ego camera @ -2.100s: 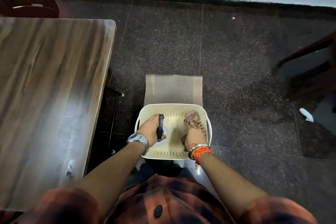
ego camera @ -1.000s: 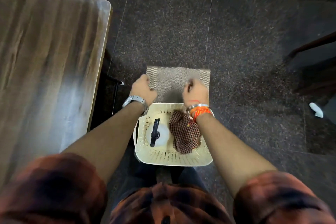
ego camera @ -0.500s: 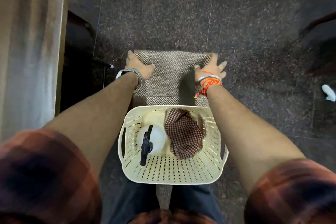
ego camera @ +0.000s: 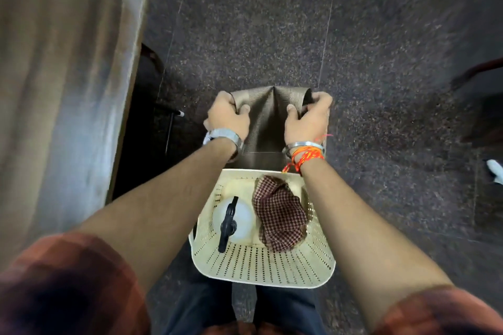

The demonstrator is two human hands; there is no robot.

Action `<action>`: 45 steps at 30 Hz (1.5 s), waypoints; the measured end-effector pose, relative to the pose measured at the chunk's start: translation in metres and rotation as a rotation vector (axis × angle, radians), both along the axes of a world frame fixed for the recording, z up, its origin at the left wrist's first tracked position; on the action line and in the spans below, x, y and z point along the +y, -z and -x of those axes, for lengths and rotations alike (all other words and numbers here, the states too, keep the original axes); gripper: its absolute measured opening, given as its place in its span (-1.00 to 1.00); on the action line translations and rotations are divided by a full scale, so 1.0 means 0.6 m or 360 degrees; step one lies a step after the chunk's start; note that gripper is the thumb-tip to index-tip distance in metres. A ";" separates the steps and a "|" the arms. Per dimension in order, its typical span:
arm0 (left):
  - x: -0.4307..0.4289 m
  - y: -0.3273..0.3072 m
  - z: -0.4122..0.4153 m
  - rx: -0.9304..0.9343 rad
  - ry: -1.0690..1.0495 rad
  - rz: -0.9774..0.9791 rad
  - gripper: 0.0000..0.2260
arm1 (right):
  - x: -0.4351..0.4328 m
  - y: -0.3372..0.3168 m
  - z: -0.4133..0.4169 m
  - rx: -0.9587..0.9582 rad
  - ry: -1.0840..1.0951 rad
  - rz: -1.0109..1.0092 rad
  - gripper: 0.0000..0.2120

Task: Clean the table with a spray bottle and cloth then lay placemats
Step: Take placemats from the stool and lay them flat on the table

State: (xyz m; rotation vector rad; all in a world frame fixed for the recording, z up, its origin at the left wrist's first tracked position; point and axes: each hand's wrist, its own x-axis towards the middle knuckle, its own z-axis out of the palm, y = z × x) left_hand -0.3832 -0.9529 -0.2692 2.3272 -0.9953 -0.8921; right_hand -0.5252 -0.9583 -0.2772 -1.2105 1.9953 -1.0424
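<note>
Brown woven placemats (ego camera: 268, 119) lie in a stack just beyond a cream perforated basket (ego camera: 261, 266) on the dark floor. My left hand (ego camera: 227, 115) grips the stack's left edge and my right hand (ego camera: 309, 117) grips its right edge, so the top buckles upward in the middle. Inside the basket a white spray bottle (ego camera: 235, 219) with a black trigger head lies at the left. A brown checked cloth (ego camera: 280, 215) is bunched at the right. The wooden table (ego camera: 62, 76) fills the left side.
Dark speckled floor tiles (ego camera: 381, 49) spread ahead and to the right. A black metal table leg (ego camera: 170, 128) stands under the table's edge. At the far right are a dark chair frame (ego camera: 479, 71) and a small white object (ego camera: 495, 168).
Both hands left the spray bottle and cloth in the basket, reached over it to the placemats, and have now closed on the stack's side edges, bending it upward.
</note>
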 end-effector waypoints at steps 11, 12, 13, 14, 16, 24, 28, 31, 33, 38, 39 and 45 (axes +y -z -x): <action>0.144 -0.303 -0.071 -0.0014 -0.0609 0.0814 -0.76 | 0.104 -0.295 -0.201 -0.0346 -0.0415 0.0706 -0.74; 0.165 -0.324 -0.089 -0.0032 -0.0666 0.0859 -0.77 | 0.121 -0.313 -0.223 -0.0348 -0.0495 0.0731 -0.77; 0.185 -0.341 -0.104 -0.0063 -0.0716 0.0893 -0.78 | 0.138 -0.324 -0.240 -0.0350 -0.0553 0.0729 -0.78; 0.211 -0.359 -0.125 -0.0098 -0.0782 0.0935 -0.79 | 0.159 -0.340 -0.263 -0.0371 -0.0614 0.0710 -0.79; 0.266 -0.388 -0.167 -0.0103 -0.0916 0.0975 -0.82 | 0.206 -0.366 -0.308 -0.0387 -0.0729 0.0656 -0.74; 0.519 -0.412 -0.339 -0.0113 -0.1422 0.0991 -0.87 | 0.419 -0.388 -0.478 -0.0314 -0.1250 0.0559 -0.55; 0.659 -0.398 -0.424 -0.0124 -0.1568 0.0924 -0.80 | 0.541 -0.379 -0.552 -0.0319 -0.1480 0.0544 -0.55; 0.753 -0.395 -0.480 -0.0106 -0.1656 0.0960 -0.75 | 0.612 -0.372 -0.601 -0.0326 -0.1560 0.0482 -0.56; 0.799 -0.398 -0.506 -0.0084 -0.1684 0.0949 -0.74 | 0.641 -0.367 -0.624 -0.0351 -0.1563 0.0420 -0.57; 0.858 -0.384 -0.572 0.0009 -0.1715 0.0834 -0.80 | 0.681 -0.365 -0.678 -0.0296 -0.1590 0.0454 -0.61; 0.861 -0.381 -0.588 0.0017 -0.1722 0.0823 -0.77 | 0.684 -0.365 -0.692 -0.0283 -0.1610 0.0480 -0.62; 0.846 -0.358 -0.676 -0.0098 -0.1624 0.0798 -0.61 | 0.676 -0.349 -0.797 -0.0282 -0.1725 0.0406 -0.58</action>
